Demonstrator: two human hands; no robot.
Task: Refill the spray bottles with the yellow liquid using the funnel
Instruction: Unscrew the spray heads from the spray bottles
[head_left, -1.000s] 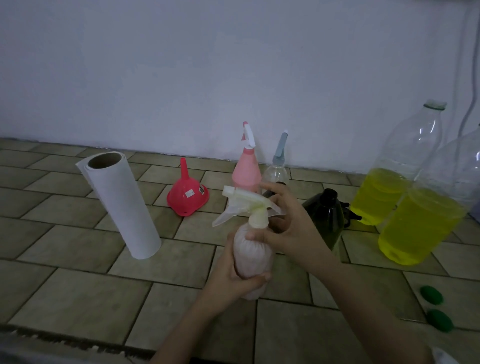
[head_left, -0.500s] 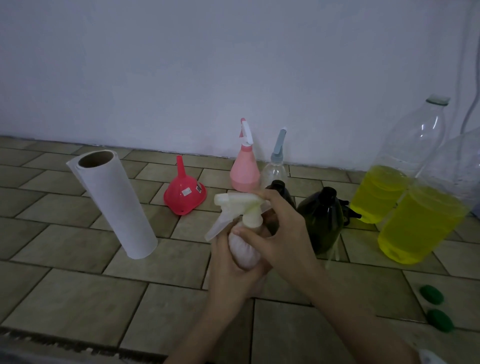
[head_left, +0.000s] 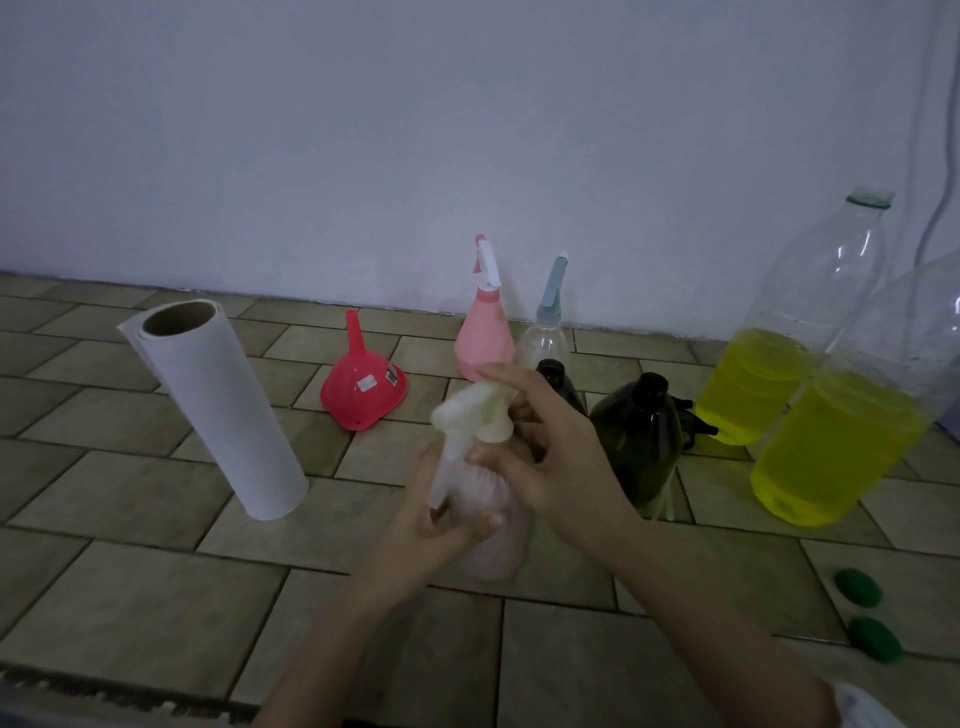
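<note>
A pale pink spray bottle (head_left: 488, 540) with a cream trigger head (head_left: 470, 415) is held over the tiled counter. My left hand (head_left: 431, 525) grips its body from the left. My right hand (head_left: 550, 447) is closed on the neck just under the trigger head. A red funnel (head_left: 363, 389) stands upside down behind it. Two big clear bottles of yellow liquid, one at the back (head_left: 763, 384) and one nearer (head_left: 836, 447), stand open at the right. A pink spray bottle (head_left: 480, 338), a clear one with a blue head (head_left: 543, 338) and two dark bottles (head_left: 639, 436) stand near the wall.
A roll of paper towel (head_left: 218, 410) stands upright at the left. Two green caps (head_left: 857, 587) lie on the tiles at the right front. The white wall (head_left: 467, 130) closes the counter at the back; the counter's front edge (head_left: 130, 696) runs along the bottom left.
The trigger head has turned from pointing left toward me, and my right hand has shifted its grip around the neck. The bottle has dropped a little lower.
</note>
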